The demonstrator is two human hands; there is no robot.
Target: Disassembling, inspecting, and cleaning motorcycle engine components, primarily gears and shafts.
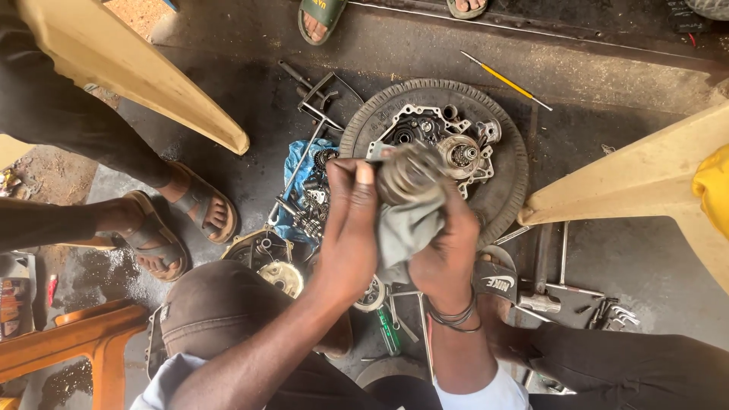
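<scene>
Centrally, both my forearms rise from the bottom edge and meet over the floor. My left hand (351, 220) is raised with fingers curled, thumb and fingertips pinching the rim of a round metal gear part (408, 173). My right hand (448, 247), bangles at the wrist, cups that part from below through a grey rag (406, 228), fingers closed around the cloth. I hold the part just above a worn tyre (507, 178) that carries an engine casing (448, 140). A blue bag of small parts (300, 193) lies left of the tyre, and a yellow-handled screwdriver (505, 81) lies beyond it.
</scene>
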